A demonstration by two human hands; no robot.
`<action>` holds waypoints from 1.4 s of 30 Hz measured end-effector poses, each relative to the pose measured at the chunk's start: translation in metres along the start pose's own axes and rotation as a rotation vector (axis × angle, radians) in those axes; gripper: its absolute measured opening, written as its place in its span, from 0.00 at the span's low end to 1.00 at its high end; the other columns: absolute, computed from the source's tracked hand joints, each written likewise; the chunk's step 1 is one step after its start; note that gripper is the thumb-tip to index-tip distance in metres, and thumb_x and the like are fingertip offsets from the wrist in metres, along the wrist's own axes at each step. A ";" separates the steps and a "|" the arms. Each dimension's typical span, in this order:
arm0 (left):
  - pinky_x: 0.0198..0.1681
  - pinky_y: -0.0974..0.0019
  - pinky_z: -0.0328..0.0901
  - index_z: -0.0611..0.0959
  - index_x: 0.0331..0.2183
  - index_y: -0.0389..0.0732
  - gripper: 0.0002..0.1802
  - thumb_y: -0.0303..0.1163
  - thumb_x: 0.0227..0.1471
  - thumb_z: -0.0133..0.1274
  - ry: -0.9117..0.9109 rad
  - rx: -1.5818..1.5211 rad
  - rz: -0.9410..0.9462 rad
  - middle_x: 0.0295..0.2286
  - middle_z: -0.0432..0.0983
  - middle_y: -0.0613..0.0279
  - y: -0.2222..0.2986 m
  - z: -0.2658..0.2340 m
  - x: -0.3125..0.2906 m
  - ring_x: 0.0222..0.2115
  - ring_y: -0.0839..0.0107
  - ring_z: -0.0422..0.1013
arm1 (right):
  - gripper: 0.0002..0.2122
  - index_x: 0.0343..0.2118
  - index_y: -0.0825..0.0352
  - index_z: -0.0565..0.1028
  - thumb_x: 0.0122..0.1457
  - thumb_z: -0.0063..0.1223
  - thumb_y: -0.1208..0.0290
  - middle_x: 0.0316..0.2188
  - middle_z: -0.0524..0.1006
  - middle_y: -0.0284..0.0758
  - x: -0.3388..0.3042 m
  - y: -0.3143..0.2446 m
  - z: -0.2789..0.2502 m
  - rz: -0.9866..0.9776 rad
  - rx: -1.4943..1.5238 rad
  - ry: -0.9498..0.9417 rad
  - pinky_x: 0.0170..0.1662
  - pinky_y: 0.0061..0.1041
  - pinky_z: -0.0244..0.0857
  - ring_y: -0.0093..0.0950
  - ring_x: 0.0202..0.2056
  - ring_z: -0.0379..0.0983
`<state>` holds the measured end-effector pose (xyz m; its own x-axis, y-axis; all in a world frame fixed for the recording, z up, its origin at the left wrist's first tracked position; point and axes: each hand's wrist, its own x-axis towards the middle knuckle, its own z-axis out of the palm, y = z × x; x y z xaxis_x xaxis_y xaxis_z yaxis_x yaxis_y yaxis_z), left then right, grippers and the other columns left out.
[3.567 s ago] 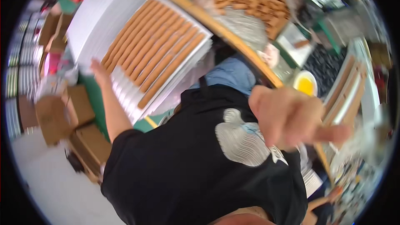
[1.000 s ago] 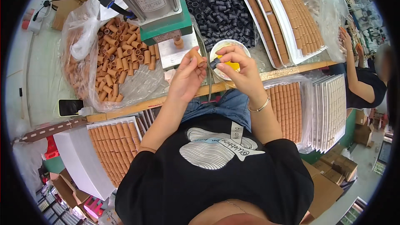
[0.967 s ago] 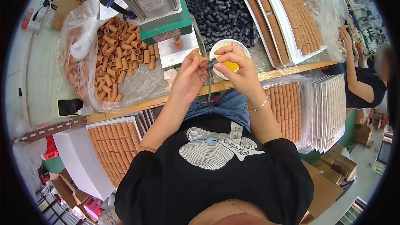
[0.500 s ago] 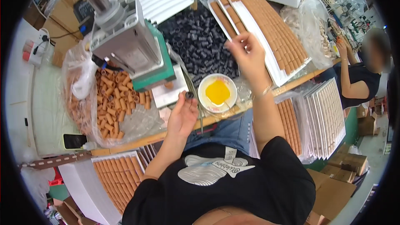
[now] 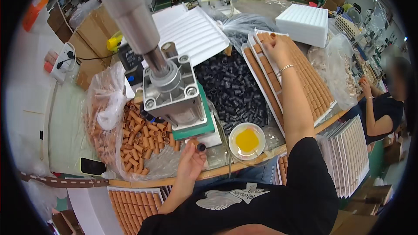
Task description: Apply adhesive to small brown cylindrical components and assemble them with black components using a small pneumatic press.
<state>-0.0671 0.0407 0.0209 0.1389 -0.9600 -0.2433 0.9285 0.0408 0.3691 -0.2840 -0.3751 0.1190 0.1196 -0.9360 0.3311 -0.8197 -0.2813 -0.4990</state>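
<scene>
My left hand [image 5: 191, 162] is at the near edge of the table, just in front of the press [image 5: 178, 104]. Its fingers pinch a small black tube [image 5: 200, 147], and a brown piece shows by the fingertips. My right hand [image 5: 278, 51] reaches to the far end of a white tray [image 5: 333, 104] with rows of brown tubes [image 5: 305, 72]. A short brown tube [image 5: 273, 35] is between its fingertips, over the rows. Loose black tubes [image 5: 237, 91] lie heaped between the press and the tray. A bowl [image 5: 247, 141] of yellow liquid stands to the right of my left hand.
Loose brown tubes [image 5: 146, 139] fill a clear plastic bag left of the press. White ridged trays [image 5: 191, 32] lie behind it, and a white foam stack [image 5: 302, 24] stands at the far right. A phone [image 5: 92, 166] lies front left. A co-worker [image 5: 381, 104] sits at the right.
My right hand has moved away from me to the tray's far end, now with a brown tube at its fingertips. My left hand keeps the black tube near the press. The view has tilted up.
</scene>
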 end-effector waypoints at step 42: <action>0.44 0.72 0.65 0.58 0.61 0.40 0.32 0.23 0.57 0.48 -0.136 0.952 0.161 0.40 0.76 0.57 0.031 0.001 -0.036 0.42 0.75 0.70 | 0.26 0.46 0.66 0.73 0.44 0.69 0.65 0.32 0.74 0.36 -0.301 -0.116 0.024 -0.425 0.510 -0.449 0.33 0.27 0.66 0.29 0.33 0.72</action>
<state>-0.0443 0.0766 0.0424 0.1434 -0.9887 -0.0431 0.2273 -0.0095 0.9738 -0.2113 -0.0656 0.0584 0.6667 -0.6925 0.2754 -0.3090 -0.5932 -0.7434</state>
